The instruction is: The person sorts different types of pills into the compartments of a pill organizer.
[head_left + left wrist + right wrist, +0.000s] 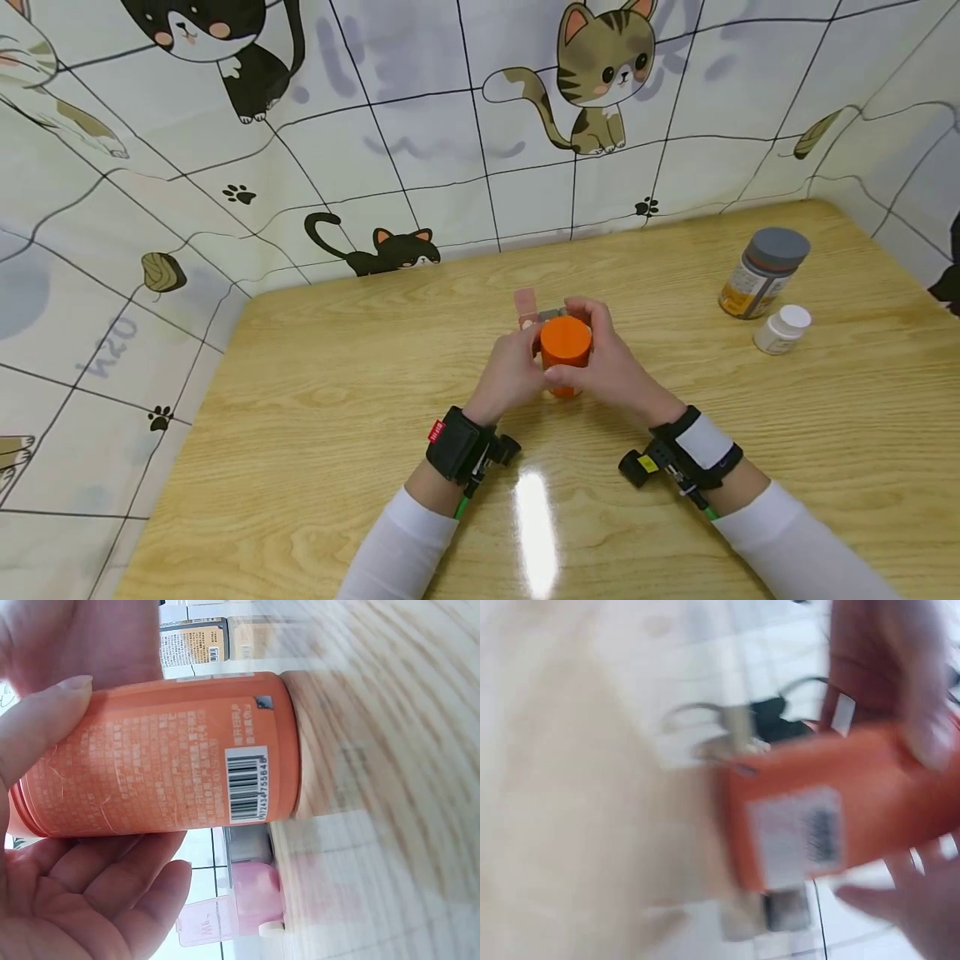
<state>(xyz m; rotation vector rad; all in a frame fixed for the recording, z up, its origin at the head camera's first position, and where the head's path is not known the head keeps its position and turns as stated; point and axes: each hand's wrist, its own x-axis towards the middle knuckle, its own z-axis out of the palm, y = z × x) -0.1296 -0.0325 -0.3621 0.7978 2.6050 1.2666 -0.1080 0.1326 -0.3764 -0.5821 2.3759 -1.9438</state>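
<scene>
An orange bottle with an orange lid stands upright between my hands, its base close to the tabletop. My left hand holds its left side; in the left wrist view a thumb presses the printed wall near the barcode and curled fingers lie along the other side. My right hand curves round the right side, thumb across the front and fingertips behind the lid. The right wrist view is blurred and shows the bottle's white label. Just behind the bottle is a small pink case, partly hidden.
A grey-lidded bottle and a smaller white bottle stand at the right rear of the wooden table. A small grey object sits beside the pink case. Cat-patterned cloth walls the back and sides.
</scene>
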